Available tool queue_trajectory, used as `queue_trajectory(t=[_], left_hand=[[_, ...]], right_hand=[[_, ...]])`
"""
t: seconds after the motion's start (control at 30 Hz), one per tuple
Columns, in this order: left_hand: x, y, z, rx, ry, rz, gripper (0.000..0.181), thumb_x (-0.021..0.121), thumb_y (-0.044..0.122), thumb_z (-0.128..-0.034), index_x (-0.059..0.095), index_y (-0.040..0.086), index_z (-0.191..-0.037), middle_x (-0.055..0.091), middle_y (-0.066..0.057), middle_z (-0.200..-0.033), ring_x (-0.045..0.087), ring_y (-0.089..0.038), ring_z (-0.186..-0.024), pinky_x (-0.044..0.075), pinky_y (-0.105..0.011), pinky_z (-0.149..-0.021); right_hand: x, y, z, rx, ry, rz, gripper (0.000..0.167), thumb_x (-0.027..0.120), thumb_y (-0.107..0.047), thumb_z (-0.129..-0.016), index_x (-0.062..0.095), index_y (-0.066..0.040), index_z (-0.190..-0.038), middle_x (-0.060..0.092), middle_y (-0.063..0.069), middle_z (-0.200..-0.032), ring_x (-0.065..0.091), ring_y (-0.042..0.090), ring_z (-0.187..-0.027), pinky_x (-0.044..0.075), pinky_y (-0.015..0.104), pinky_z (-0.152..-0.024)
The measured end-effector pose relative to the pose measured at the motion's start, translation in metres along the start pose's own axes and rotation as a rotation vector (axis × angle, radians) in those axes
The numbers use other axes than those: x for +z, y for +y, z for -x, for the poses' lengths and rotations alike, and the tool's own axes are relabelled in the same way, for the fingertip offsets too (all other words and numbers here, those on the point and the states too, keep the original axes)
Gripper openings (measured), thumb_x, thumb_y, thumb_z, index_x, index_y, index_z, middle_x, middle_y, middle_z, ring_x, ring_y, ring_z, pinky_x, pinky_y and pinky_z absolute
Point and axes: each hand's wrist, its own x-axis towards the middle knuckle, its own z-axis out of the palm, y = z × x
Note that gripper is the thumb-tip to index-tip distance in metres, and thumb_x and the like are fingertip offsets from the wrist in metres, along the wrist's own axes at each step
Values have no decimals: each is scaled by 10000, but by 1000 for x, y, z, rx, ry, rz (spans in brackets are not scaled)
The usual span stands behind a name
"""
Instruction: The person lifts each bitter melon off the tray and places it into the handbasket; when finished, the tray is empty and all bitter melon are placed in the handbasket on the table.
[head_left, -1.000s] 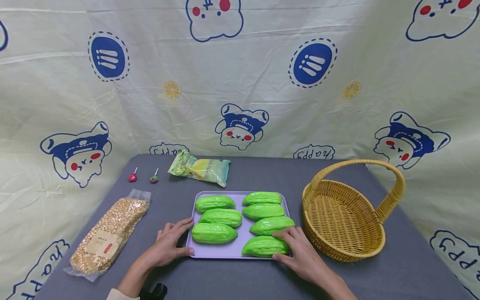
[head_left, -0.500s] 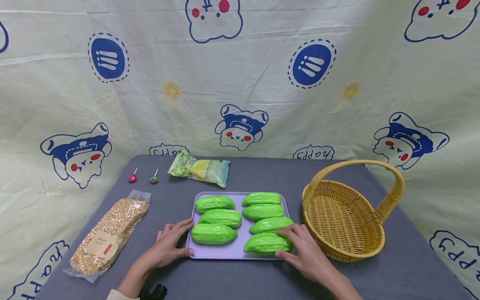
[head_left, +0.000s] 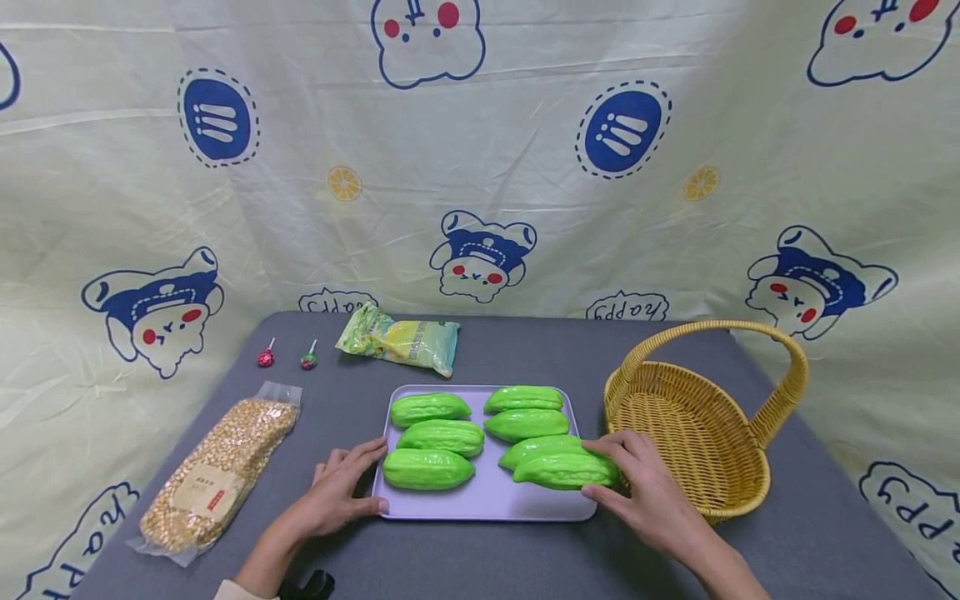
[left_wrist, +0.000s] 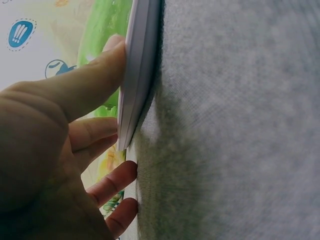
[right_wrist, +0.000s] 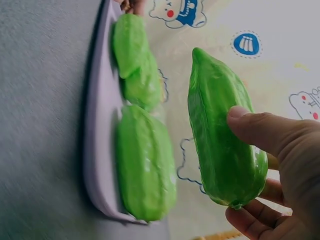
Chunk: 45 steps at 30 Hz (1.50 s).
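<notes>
A purple tray (head_left: 487,505) carries several green bitter-melon-like vegetables in two columns. My right hand (head_left: 652,492) pinches one green vegetable (head_left: 564,472) between thumb and fingers; the right wrist view shows this held vegetable (right_wrist: 222,135) raised off the tray (right_wrist: 102,165). In the head view it overlaps another vegetable (head_left: 536,448) in the right column. My left hand (head_left: 333,493) rests at the tray's left edge, fingers relaxed, thumb at the front left corner. The left wrist view shows the thumb and fingers of the left hand (left_wrist: 75,115) touching the tray's rim (left_wrist: 137,65).
A wicker basket (head_left: 686,433) with a tall handle stands right of the tray, partly behind my right hand. A bag of corn kernels (head_left: 217,471) lies at left. Two lollipops (head_left: 266,356) and a green-yellow packet (head_left: 405,338) lie at the back.
My right hand has lifted the front right vegetable off the tray and moved it to the right, towards the basket. The left hand has stayed at the tray's edge.
</notes>
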Motion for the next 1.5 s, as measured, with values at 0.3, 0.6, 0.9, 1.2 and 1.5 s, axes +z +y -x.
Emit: queue_trajectory(t=[0.3, 0.6, 0.9, 1.2, 1.5], left_hand=[[0, 0, 1, -3, -1, -2, 781, 778, 359, -703, 483, 93, -1375, 438, -37, -1461, 396, -180, -1046, 237, -318, -782], [2, -1, 0, 0, -1, 1, 768, 782, 327, -708, 484, 87, -1374, 438, -46, -1462, 396, -184, -1055, 237, -329, -789], [2, -2, -1, -11, -17, -2, 780, 778, 346, -706, 475, 103, -1383, 428, -33, -1472, 393, -182, -1071, 240, -329, -797], [2, -2, -1, -14, -16, -5, 785, 777, 359, -701, 477, 110, -1382, 431, -29, -1470, 393, -180, -1064, 242, -333, -799], [2, -3, 0, 4, -3, -4, 777, 775, 357, -704, 482, 100, -1376, 433, -35, -1469, 397, -186, -1068, 238, -323, -791]], right_hand=[[-28, 17, -2, 5, 71, 50, 535, 848, -120, -614, 662, -96, -1115, 579, -15, -1034, 422, 73, -969, 298, 212, -809], [-49, 38, 3, 64, 84, 107, 489, 836, -137, -649, 664, -86, -1103, 585, 15, -1003, 421, 122, -943, 295, 245, -790], [-63, 59, 6, 119, 68, 148, 425, 811, -160, -702, 658, -80, -1090, 577, 29, -997, 407, 111, -911, 289, 251, -729], [-73, 76, 4, 182, 12, 151, 379, 759, -190, -779, 637, -42, -1105, 573, 140, -1036, 473, 294, -956, 356, 470, -746], [-78, 96, -2, 240, -31, 170, 392, 720, -236, -825, 619, -21, -1136, 568, 237, -1072, 465, 389, -978, 364, 568, -749]])
